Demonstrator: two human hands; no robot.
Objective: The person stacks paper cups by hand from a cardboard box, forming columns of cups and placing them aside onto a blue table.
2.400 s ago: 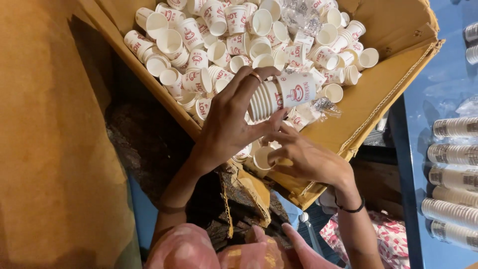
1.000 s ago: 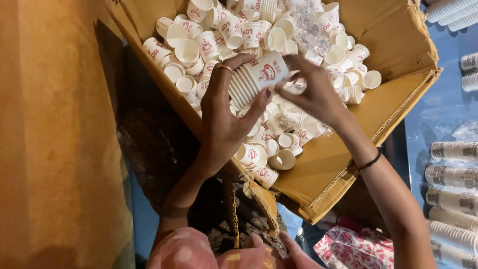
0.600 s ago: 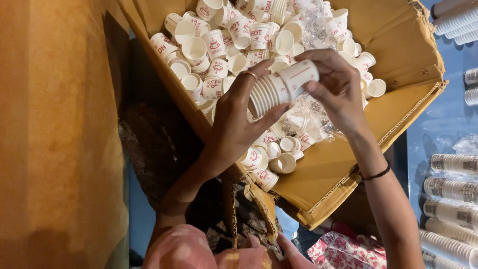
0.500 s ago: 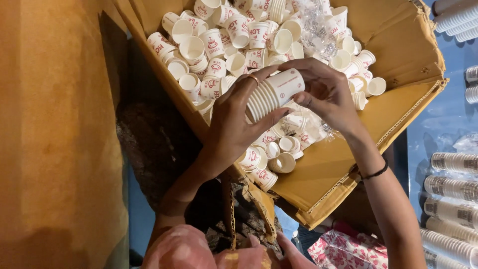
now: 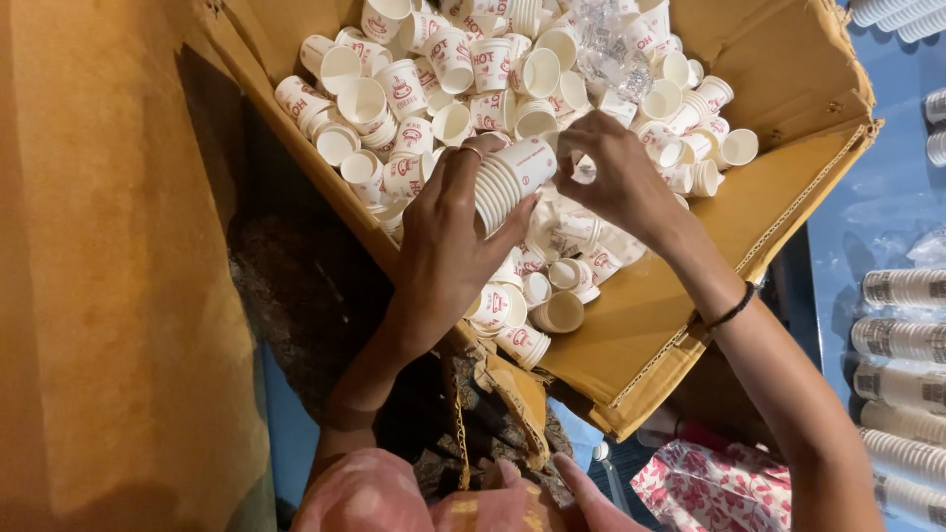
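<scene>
My left hand [image 5: 455, 236] grips a nested stack of small white paper cups [image 5: 512, 177] with red print, held on its side above an open cardboard box [image 5: 788, 197]. My right hand [image 5: 616, 177] is at the stack's bottom end, fingers curled among the loose cups; whether it holds a cup is hidden. A black band circles my right wrist. The box is full of several loose white paper cups [image 5: 414, 89], some upright, some lying over.
Sleeves of stacked cups in clear wrap [image 5: 902, 335] lie on a blue surface at the right. A crumpled clear plastic bag [image 5: 611, 49] rests on the cups at the back. A brown wall [image 5: 108, 266] fills the left. Pink patterned cloth [image 5: 714, 488] shows at the bottom.
The cup stack and both hands dipped lower toward the loose cups. My right hand moved from the stack's end down to the cups beside it.
</scene>
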